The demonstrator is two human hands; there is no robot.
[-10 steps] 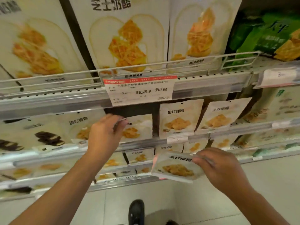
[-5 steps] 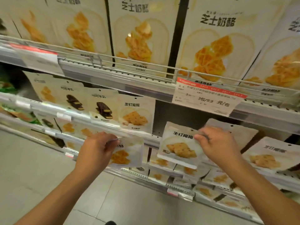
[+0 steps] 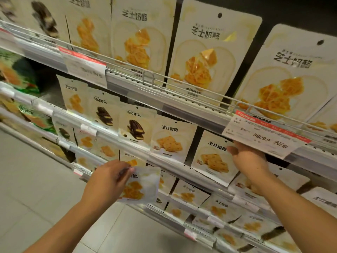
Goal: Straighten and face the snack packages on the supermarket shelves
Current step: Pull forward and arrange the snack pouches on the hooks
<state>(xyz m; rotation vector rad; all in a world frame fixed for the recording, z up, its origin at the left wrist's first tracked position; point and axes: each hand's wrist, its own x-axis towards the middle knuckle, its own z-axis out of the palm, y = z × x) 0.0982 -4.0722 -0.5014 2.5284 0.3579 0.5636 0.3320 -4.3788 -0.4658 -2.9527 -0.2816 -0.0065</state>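
Right hand (image 3: 249, 159) pinched the upper right corner of a coconut-cracker pouch (image 3: 213, 157), fingers curled behind its top edge. Pouch stood on the middle shelf rail (image 3: 127, 141), tilted, long axis leaning left of upright, in the gap just right of a neighbouring pouch (image 3: 171, 137). Pouch body lay left of and below those fingers. Left hand (image 3: 107, 181) gripped a cheese pouch (image 3: 140, 185) by its left edge, one shelf lower, well apart. Judgement: right hand nearer; seating the pouch upright likely comes next.
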